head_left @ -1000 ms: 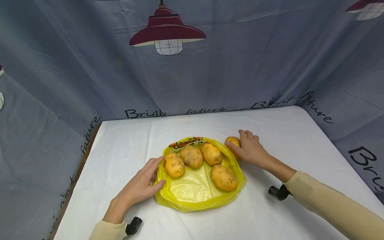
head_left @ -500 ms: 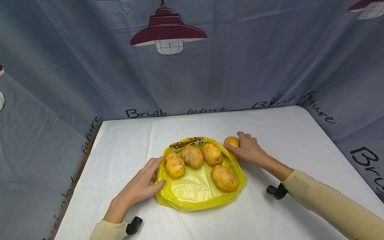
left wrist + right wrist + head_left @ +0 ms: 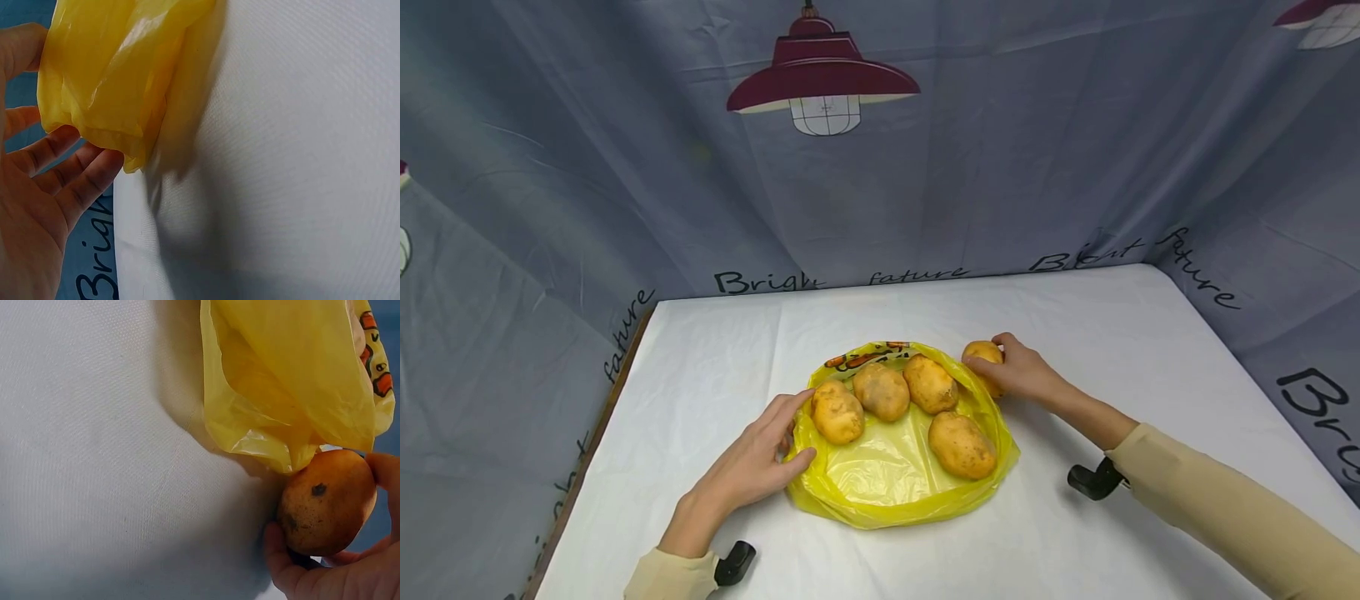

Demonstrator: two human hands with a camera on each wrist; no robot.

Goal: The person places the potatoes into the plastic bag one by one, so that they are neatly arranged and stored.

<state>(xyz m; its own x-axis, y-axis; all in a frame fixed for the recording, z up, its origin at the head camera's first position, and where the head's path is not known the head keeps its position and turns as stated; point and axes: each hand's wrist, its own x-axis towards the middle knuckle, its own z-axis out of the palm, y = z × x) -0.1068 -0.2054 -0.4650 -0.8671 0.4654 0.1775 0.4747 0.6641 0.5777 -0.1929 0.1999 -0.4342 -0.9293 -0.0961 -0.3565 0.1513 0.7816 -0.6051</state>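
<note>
A yellow plastic bag (image 3: 898,518) sits with its mouth wide, and several potatoes (image 3: 880,392) lie inside it. My left hand (image 3: 748,471) rests against the bag's left side, its fingers loosely bent; in the left wrist view the fingertips (image 3: 103,169) touch the yellow plastic. Beyond the bag's right rim, my right hand (image 3: 1030,373) holds one more potato (image 3: 983,353) outside the bag. The right wrist view shows thumb and fingers around this potato (image 3: 328,503), which has a dark spot and lies close against the bag's outer wall.
A white cloth (image 3: 1075,317) covers the table. Grey-blue curtains (image 3: 1000,167) printed with lamps and lettering stand behind and at both sides. Each wrist carries a small black device (image 3: 1093,479).
The fingers of my right hand have drawn in lower around the outside potato, which has barely shifted. My left hand and the bag stay where they were.
</note>
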